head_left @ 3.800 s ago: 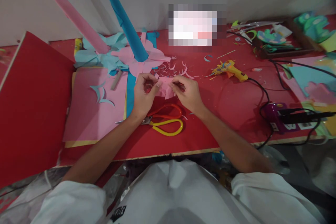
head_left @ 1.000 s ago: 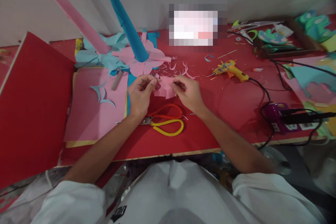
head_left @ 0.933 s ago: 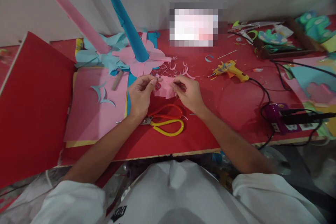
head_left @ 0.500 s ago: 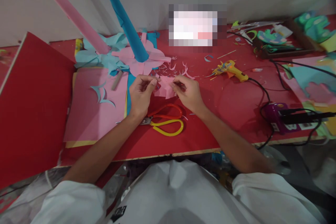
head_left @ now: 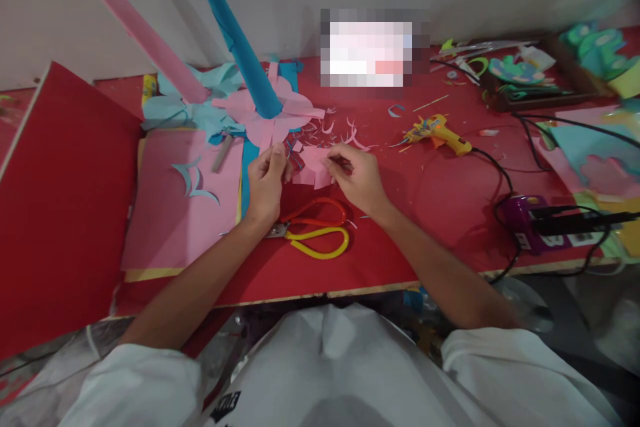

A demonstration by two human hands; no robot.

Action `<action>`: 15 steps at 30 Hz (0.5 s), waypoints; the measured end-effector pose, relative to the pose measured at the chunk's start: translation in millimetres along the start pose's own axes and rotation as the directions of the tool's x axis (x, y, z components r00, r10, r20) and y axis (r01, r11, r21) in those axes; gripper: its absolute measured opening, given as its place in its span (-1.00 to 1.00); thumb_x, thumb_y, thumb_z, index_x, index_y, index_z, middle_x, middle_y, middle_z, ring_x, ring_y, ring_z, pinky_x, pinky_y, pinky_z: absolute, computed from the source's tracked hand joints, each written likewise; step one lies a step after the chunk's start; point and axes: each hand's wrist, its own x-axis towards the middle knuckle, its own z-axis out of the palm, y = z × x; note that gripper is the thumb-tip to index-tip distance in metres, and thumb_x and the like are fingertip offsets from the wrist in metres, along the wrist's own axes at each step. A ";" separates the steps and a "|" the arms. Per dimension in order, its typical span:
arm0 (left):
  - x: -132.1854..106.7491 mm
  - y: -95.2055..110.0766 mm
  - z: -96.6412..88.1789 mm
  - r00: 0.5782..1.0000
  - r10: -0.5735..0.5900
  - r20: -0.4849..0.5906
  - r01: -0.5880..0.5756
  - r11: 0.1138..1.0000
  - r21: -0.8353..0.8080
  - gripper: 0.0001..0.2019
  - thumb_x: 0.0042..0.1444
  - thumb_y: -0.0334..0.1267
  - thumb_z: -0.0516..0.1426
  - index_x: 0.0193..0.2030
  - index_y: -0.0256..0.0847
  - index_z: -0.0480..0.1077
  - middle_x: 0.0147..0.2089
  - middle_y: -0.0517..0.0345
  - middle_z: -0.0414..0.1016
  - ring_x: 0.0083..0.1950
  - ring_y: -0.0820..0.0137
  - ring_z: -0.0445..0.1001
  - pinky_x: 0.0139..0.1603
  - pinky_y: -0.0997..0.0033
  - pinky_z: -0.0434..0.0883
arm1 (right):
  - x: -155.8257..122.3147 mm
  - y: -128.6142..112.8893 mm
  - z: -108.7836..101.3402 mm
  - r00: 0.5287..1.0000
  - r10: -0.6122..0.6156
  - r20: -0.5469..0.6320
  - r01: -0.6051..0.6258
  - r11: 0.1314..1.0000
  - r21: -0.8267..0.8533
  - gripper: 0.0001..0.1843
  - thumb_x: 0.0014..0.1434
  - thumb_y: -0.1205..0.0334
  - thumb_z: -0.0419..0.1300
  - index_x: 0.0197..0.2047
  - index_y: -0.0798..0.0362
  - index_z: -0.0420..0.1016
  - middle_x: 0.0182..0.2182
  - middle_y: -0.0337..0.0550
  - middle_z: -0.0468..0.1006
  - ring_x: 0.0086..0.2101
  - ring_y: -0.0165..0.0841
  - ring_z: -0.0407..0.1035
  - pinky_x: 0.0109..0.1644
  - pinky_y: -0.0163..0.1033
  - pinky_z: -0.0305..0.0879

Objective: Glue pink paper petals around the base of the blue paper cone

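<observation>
A small pink paper cutout [head_left: 314, 170] with jagged edges is held just above the red table [head_left: 430, 213]. My right hand [head_left: 357, 177] pinches its right side with thumb and fingers closed. My left hand [head_left: 265, 180] sits at its left, fingers curled together near the paper's edge; whether they grip it I cannot make out. Scissors with orange and yellow handles [head_left: 315, 230] lie on the table just below both hands.
A pink sheet [head_left: 180, 203] lies left of my hands, with a red board [head_left: 55, 207] beyond it. A rolled blue tube [head_left: 240, 47] and a pink tube [head_left: 140, 27] lean behind. Pink scraps [head_left: 335, 130], a yellow glue gun [head_left: 440, 133] and a purple power strip [head_left: 535, 220] sit to the right.
My left hand has slid a little left and down, away from the cutout's top edge, with its fingers curling in. My right hand keeps its pinch on the pink paper.
</observation>
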 end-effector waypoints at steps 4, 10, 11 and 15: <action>0.9 0.7 -1.6 0.998 0.067 0.014 -0.067 0.996 0.062 -0.64 0.19 0.09 0.40 -0.23 -0.14 0.47 -0.22 0.16 0.52 -0.23 0.43 0.47 -0.20 0.42 0.46 | -0.8 1.6 -0.2 1.000 0.004 0.011 -0.005 1.000 0.009 -0.43 0.35 -0.38 0.18 -0.34 -0.02 0.42 -0.43 -0.21 0.50 -0.39 -0.35 0.38 -0.26 -0.21 0.30; 1.5 1.0 -0.9 0.999 0.039 0.024 -0.040 0.998 0.038 -0.69 0.16 -0.02 0.43 -0.19 -0.15 0.49 -0.21 0.17 0.52 -0.23 0.45 0.49 -0.20 0.45 0.49 | -0.8 1.4 -0.3 1.000 -0.001 0.005 0.001 1.000 0.002 -0.44 0.36 -0.37 0.18 -0.34 -0.03 0.42 -0.41 -0.19 0.52 -0.37 -0.34 0.38 -0.25 -0.21 0.31; 1.4 1.1 -0.6 0.999 0.037 0.022 -0.038 0.999 0.034 -0.69 0.16 -0.02 0.43 -0.21 -0.16 0.49 -0.24 0.18 0.51 -0.25 0.46 0.49 -0.21 0.45 0.48 | -0.7 1.2 -0.4 1.000 0.000 0.006 0.000 1.000 -0.003 -0.43 0.36 -0.38 0.17 -0.34 -0.03 0.41 -0.41 -0.18 0.52 -0.37 -0.34 0.38 -0.24 -0.21 0.31; 1.5 1.2 0.0 1.000 0.023 0.003 -0.023 1.000 0.013 -0.63 0.14 0.05 0.44 -0.27 -0.16 0.46 -0.30 0.22 0.48 -0.30 0.49 0.48 -0.23 0.47 0.47 | -0.8 1.6 -0.4 1.000 0.011 0.006 -0.011 1.000 -0.017 -0.42 0.35 -0.41 0.15 -0.34 -0.04 0.42 -0.41 -0.19 0.52 -0.37 -0.33 0.38 -0.24 -0.20 0.31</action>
